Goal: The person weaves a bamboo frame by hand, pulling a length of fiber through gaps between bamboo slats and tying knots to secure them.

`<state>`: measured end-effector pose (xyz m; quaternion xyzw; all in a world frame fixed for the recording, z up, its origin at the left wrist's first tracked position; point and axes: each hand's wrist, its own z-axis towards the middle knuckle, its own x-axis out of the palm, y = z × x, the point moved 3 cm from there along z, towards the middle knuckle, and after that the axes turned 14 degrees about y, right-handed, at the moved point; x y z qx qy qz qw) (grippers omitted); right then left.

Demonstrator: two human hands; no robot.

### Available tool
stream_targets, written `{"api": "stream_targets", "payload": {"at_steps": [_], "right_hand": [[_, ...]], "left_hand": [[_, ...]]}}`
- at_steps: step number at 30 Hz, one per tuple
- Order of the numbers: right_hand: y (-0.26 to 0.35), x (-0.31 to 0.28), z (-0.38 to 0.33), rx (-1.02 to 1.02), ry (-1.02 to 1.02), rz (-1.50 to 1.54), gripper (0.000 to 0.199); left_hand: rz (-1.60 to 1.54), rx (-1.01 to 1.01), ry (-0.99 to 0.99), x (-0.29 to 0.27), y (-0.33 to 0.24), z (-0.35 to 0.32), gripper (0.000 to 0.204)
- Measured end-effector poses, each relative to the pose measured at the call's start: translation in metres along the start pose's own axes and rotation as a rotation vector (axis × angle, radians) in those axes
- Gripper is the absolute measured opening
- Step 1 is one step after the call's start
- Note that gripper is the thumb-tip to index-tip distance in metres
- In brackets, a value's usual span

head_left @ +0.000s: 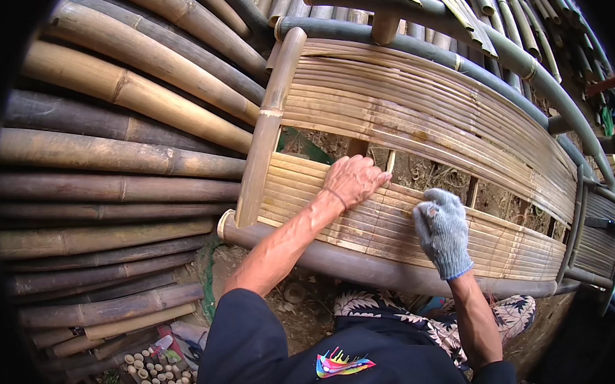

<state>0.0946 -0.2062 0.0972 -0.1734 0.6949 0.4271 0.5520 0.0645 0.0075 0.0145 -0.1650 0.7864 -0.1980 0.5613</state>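
Observation:
A bamboo bench [420, 262] lies in front of me, its seat made of long pale split slats with a lengthwise gap between two groups. My left hand [354, 180], bare with a thin band at the wrist, is closed at the gap's near edge, its fingers curled over the bamboo slats [297, 192]. A short pale bamboo piece [390, 161] stands up beside its fingertips. Farther right, my right hand [444, 233] wears a grey knit glove. Its fingers are curled above the near slats, and whatever lies inside them is hidden.
Thick bamboo poles [121, 162] are stacked along the left. A dark bamboo rail [444, 14] arches beyond the seat, with more poles behind it. Cut bamboo pieces [158, 377] lie bundled at lower left. A second slatted piece [597, 231] stands at the right.

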Motion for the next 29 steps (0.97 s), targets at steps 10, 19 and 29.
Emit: {"api": "stream_targets", "payload": {"at_steps": [10,19,29], "right_hand": [[0.007,-0.052,0.046,-0.011,0.231,1.732,0.026],[0.013,0.017,0.016,-0.079,0.545,0.058,0.025],[0.002,0.010,-0.011,0.507,0.821,0.964,0.028]], "left_hand": [[0.070,0.010,-0.248,0.006,-0.011,-0.014,0.027],[0.021,-0.014,-0.218,0.011,-0.004,-0.006,0.038],[0.055,-0.002,-0.208,0.005,-0.009,-0.004,0.038]]}}
